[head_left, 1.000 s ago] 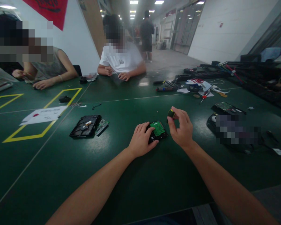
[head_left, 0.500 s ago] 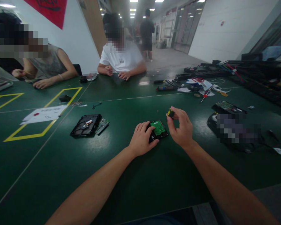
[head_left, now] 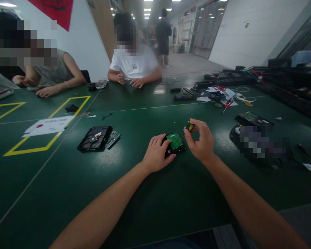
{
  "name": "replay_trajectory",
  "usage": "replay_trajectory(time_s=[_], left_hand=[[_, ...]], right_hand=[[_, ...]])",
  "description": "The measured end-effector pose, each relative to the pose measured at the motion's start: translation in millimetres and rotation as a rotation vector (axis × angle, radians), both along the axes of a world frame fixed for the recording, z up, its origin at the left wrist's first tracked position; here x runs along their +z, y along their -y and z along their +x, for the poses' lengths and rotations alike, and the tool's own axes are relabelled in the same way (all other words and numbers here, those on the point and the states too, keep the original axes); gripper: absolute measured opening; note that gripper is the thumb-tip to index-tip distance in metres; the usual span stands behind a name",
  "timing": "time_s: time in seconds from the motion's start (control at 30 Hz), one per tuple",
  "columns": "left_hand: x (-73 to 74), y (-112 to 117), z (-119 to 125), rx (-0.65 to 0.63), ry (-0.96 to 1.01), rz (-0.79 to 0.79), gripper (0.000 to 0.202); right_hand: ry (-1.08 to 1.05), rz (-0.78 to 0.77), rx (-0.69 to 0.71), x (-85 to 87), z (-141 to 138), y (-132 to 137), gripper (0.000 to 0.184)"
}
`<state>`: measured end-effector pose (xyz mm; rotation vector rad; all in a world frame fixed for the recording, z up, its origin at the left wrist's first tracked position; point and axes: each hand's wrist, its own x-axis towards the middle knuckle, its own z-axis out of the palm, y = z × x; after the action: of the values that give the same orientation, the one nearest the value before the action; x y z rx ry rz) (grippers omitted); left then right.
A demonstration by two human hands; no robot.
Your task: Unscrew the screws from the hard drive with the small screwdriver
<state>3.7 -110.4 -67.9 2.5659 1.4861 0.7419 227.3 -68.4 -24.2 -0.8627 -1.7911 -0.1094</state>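
Note:
Green circuit board faces up on a hard drive lying flat on the green table. My left hand lies over its left side, fingers across the top and thumb along the near edge, gripping it and hiding that part. At the drive's right side, my right hand pinches the black and yellow handle of a screwdriver between thumb and fingers. Its thin shaft points down towards the drive's right edge; whether the tip touches a screw I cannot tell.
A second hard drive with a loose circuit board lies left. To the right are another drive and a dark, partly blurred item. Tools and cables lie farther back. Two people sit across the table.
The screwdriver handle has turned slightly in my right fingers and shifted a little to the right. My left hand and the hard drive stay in place.

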Motion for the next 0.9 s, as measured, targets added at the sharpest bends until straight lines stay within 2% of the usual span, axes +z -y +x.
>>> replay_trajectory(time_s=[0.23,0.53,0.9], left_hand=[[0.3,0,1,0.006,-0.029,0.001,0.061],[-3.3,-2,-1,-0.008,0.008,0.019,0.060],[-2.4,-2,0,-0.002,-0.006,0.018,0.061]], right_hand=[[0.020,0.088,-0.077,6.4,-1,2,0.047],[0.025,-0.004,0.019,-1.9,-5,2,0.053],[-0.016,-0.039,-0.035,-7.8,-1,-2,0.056]])
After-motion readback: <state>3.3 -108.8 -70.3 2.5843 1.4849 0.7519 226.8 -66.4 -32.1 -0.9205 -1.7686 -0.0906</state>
